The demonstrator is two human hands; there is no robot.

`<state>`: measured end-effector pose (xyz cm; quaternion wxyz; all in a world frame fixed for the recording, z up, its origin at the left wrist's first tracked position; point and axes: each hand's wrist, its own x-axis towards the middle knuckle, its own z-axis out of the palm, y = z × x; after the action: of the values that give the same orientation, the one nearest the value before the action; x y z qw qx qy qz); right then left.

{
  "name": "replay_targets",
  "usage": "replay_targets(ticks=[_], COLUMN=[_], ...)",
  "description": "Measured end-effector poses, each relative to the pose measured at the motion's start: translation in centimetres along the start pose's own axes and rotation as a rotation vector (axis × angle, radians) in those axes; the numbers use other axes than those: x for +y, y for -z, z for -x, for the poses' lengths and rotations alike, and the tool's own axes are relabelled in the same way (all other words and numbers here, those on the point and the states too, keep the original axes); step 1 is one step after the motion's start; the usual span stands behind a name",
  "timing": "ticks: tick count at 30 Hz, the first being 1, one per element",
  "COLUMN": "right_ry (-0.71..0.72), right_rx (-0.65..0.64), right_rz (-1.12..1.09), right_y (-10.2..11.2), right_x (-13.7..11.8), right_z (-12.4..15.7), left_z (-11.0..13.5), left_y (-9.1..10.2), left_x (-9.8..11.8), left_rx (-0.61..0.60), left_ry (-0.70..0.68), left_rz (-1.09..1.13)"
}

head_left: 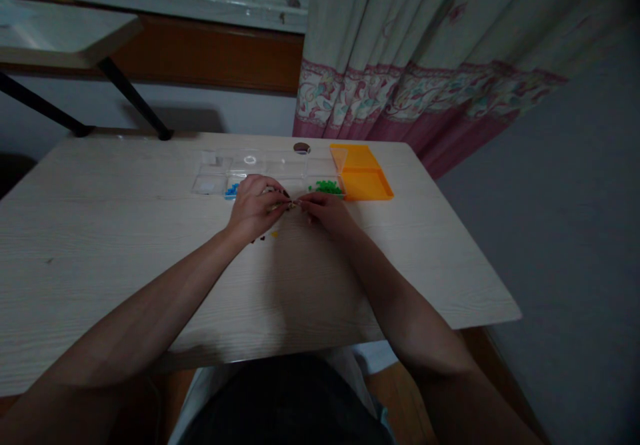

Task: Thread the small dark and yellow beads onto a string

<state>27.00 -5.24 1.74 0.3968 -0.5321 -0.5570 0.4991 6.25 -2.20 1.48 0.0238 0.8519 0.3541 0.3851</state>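
A: Where are our hands?

B: Over a pale wood-grain table point(425, 265), close together near the middle. Our left hand point(257, 205) curls inward, thumb and fingertips pinched on some tiny pale pieces point(293, 204). Our right hand point(327, 210) meets it from the right, its fingertips also closed on them.

A: Can we tell what the pieces are?

B: No; they are too small and dim for us to make out their shape. They sit right between the two sets of fingertips, in front of a clear plastic compartment box point(285, 164).

A: What does the box hold?

B: Blue pieces point(232, 190) at its near left, partly behind our left hand, and a heap of green pieces point(327, 187) at its near right, just beyond our right hand.

A: And around it?

B: An orange case point(363, 172) lies open at the box's right end. On the near side, below our left hand, we see a yellow piece point(275, 234) and a few dark bits point(263, 238) on the tabletop. A flowered curtain point(380, 45) hangs beyond the table's far edge.
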Motion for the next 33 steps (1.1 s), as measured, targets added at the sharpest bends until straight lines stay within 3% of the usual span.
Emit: replay_targets(ticks=[6, 13, 33], right_ry=[0.057, 0.243, 0.294], right_rx=[0.052, 0.14, 0.142], right_rz=[0.31, 0.697, 0.748], right_y=[-0.7, -2.0, -2.2], right_x=[-0.3, -0.6, -0.4], right_z=[0.4, 0.8, 0.9], left_z=[0.1, 0.2, 0.2], left_y=[-0.1, -0.3, -0.3], left_x=[-0.6, -0.9, -0.8], left_rx=[0.122, 0.118, 0.113], left_ry=[0.161, 0.214, 0.248], left_rz=[-0.065, -0.058, -0.073])
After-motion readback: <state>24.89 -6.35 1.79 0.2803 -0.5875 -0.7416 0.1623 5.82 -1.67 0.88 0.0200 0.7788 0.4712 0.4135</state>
